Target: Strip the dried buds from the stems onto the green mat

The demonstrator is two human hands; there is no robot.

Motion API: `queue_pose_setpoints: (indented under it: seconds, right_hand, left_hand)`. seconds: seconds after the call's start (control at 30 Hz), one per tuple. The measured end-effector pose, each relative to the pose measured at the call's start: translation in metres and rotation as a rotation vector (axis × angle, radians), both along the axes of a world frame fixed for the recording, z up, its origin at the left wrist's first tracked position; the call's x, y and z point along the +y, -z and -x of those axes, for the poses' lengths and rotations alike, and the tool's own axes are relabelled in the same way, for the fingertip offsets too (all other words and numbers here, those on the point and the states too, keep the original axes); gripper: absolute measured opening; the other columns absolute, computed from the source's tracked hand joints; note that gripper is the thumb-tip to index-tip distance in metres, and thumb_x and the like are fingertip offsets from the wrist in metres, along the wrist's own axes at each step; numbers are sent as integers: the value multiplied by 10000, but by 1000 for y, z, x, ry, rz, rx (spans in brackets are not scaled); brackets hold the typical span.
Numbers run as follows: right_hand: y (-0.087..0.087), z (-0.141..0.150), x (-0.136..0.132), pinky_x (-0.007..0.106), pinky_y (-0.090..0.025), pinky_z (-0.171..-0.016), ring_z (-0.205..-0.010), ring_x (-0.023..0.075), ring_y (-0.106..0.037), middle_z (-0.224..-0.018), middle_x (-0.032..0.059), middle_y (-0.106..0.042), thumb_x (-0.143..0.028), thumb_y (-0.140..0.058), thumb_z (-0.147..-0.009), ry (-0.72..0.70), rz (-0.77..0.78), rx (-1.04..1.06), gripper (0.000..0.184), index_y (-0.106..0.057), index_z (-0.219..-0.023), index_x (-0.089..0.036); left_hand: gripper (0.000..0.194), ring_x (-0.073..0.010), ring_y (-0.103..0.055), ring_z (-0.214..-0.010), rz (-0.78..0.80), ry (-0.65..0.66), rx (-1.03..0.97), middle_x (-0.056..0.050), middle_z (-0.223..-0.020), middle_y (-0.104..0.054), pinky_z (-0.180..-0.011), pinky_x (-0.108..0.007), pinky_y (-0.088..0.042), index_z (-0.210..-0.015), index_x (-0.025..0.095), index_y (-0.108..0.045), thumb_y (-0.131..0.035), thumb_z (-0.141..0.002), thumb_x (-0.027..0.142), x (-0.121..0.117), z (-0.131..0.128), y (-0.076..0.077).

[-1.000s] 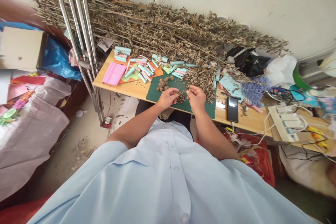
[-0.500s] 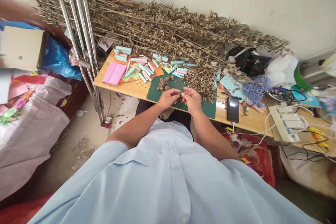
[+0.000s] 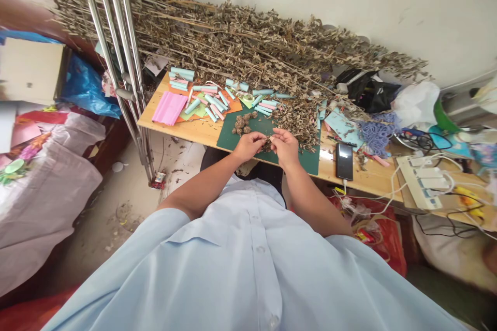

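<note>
Close together over the front of a green cutting mat [image 3: 229,139], my left hand [image 3: 249,146] and my right hand [image 3: 286,148] pinch a small clump of dried leaves [image 3: 267,140] between their fingertips. Its exact shape is too small to make out. Several brown rolled leaf balls [image 3: 241,123] sit on the mat just beyond my left hand. A pile of loose dried leaves [image 3: 297,121] lies beyond and right of my right hand.
Dried leafy stalks [image 3: 233,36] lie along the table's back. Blue and pink paper rolls [image 3: 212,101] and a pink paper stack [image 3: 170,108] are at left. A phone [image 3: 344,161], purple yarn [image 3: 378,132] and a power strip [image 3: 421,183] are at right. Metal poles [image 3: 116,36] stand at left.
My right hand's fingers have shifted slightly at the clump of dried leaves. My left hand stays nearly in place.
</note>
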State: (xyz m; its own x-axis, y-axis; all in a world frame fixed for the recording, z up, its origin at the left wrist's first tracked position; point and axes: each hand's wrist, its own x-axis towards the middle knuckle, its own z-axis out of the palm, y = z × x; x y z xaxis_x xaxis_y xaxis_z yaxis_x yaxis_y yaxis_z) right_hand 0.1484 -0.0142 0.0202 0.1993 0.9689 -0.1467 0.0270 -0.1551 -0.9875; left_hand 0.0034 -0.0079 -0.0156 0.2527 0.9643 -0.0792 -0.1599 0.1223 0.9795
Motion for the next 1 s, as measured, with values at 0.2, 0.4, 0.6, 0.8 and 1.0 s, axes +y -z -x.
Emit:
queue_pose_setpoints:
  seconds: [0.2,0.4,0.6,0.8,1.0]
  right_hand:
    - [0,-6,4,215,-349,-417,-474,69,-490,-797,-18,-634,-290,-695,-688,77,-55,3,338,-643,-1010,-203]
    - [7,-10,7,237,-415,-476,-489,86,-502,-746,-16,-653,-357,-697,-730,51,-94,-110,272,-680,-947,-194]
    - [12,-14,11,296,-476,-568,-525,147,-577,-702,14,-692,-379,-663,-771,-15,-72,-356,288,-748,-961,-180]
    - [9,-10,5,299,-486,-576,-523,140,-570,-725,17,-705,-377,-659,-798,-51,-101,-336,273,-745,-974,-188]
    - [7,-2,1,282,-501,-541,-586,134,-590,-879,48,-731,-381,-707,-751,-144,-89,-280,319,-707,-1002,-184]
  left_hand:
    - [202,-55,-430,-436,26,-10,2,49,-513,-523,-473,-192,-343,-888,124,-671,-659,-811,310,0,1,-4]
    - [245,-56,-444,-447,37,-14,-41,46,-540,-545,-478,-196,-356,-951,113,-680,-675,-793,301,0,1,-1]
    - [269,-60,-464,-455,105,-19,-75,31,-558,-577,-473,-200,-349,-1035,98,-688,-619,-819,243,0,0,-2]
    - [260,-59,-446,-426,97,-51,-61,60,-485,-530,-472,-195,-347,-1047,123,-670,-654,-816,241,1,-1,-1]
    - [237,-54,-454,-417,93,-45,-95,69,-521,-538,-454,-187,-337,-995,147,-620,-687,-797,260,2,-1,1]
